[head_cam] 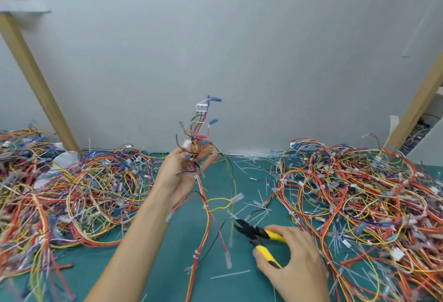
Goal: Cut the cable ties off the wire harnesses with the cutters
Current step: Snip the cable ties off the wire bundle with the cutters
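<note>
One harness held up for trimming, cutters low at the near right.

On the green desk, between a left heap of harnesses and a right heap, the wire harness hangs from the left hand, its grip clamped on the upper wires. The right hand has its grip closed round the yellow-handled cutters, near a white cable tie. Likely risks: the blades nick a wire, since the tie sits tight on the bundle, or dangling leads snag in the heaps.

The left hand is raised on a bare forearm, palm facing back, fingers loosely curled round a wire harness. The right hand sits low, palm down, gripping the cutters.
</note>
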Available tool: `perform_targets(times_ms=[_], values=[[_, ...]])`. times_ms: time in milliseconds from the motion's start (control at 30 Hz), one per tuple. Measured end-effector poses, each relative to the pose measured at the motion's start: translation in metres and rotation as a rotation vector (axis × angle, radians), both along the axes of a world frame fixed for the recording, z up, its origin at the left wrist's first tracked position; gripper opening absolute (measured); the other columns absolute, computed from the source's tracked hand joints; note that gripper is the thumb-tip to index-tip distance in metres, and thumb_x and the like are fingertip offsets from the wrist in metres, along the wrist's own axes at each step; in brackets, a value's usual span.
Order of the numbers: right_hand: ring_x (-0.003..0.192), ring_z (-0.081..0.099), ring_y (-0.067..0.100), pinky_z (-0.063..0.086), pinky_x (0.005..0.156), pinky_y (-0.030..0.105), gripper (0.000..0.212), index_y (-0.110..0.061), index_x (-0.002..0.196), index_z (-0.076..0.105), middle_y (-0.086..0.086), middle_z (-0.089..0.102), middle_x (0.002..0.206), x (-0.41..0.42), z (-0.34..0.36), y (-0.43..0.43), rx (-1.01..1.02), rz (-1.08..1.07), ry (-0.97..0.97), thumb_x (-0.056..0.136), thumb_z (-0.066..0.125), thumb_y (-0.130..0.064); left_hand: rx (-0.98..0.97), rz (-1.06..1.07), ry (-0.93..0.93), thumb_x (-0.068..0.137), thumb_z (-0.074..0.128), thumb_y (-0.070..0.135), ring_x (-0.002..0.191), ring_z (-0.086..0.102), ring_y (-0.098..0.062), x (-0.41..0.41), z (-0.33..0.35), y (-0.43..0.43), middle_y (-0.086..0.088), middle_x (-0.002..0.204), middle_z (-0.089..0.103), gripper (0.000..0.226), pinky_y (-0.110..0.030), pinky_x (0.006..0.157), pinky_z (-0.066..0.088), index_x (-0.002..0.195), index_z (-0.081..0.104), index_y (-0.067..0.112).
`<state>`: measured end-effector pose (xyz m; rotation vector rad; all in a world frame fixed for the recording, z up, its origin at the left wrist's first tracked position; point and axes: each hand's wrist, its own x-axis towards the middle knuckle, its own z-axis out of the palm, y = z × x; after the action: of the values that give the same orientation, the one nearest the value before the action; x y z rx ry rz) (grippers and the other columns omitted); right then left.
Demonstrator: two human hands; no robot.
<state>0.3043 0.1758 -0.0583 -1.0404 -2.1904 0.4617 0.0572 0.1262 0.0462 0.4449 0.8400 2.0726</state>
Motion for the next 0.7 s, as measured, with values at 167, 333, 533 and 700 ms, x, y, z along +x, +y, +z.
perform_targets(times_ms=[167,333,533,700], values=[[0.102,0.050,0.004,0.032,0.089,0.021,0.051,-0.043,0.107,0.065,-0.025,0.053,0.100,0.000,-0.003,0.003,-0.041,0.099,-0.225,0.062,0.061,-0.068,0.084,0.040,-0.073,0.096,0.033,0.000,0.069,0.072,-0.020,0.005,-0.004,-0.003,-0.013,0.077,0.072,0.039,-0.033,0.070,0.061,0.085,0.071,0.001],[0.091,0.062,0.013,0.044,0.079,0.028,0.025,-0.030,0.095,0.071,-0.013,0.062,0.094,0.000,0.007,0.001,0.064,0.127,-0.138,0.071,0.077,-0.034,0.111,0.030,-0.128,0.088,0.047,0.009,0.062,0.070,-0.018,0.013,-0.014,-0.002,-0.012,0.072,0.070,0.023,-0.034,0.070,0.061,0.090,0.067,-0.002],[0.103,0.059,0.001,0.044,0.084,0.015,0.025,-0.043,0.101,0.062,-0.022,0.063,0.102,-0.015,0.070,0.014,-0.098,0.255,0.122,0.088,0.066,-0.022,0.078,-0.027,-0.152,0.051,0.061,0.007,0.061,0.070,-0.021,0.016,-0.015,-0.001,-0.014,0.068,0.068,0.028,-0.038,0.069,0.062,0.074,0.075,-0.002],[0.139,0.027,0.004,0.025,0.113,0.033,0.046,-0.054,0.140,0.024,-0.017,0.039,0.148,-0.062,0.113,0.039,-0.166,0.370,-0.221,0.096,0.035,-0.056,0.081,-0.040,-0.177,0.074,0.051,-0.001,0.060,0.069,-0.021,0.019,-0.005,-0.001,-0.014,0.070,0.067,0.023,-0.038,0.069,0.062,0.080,0.073,-0.005]])
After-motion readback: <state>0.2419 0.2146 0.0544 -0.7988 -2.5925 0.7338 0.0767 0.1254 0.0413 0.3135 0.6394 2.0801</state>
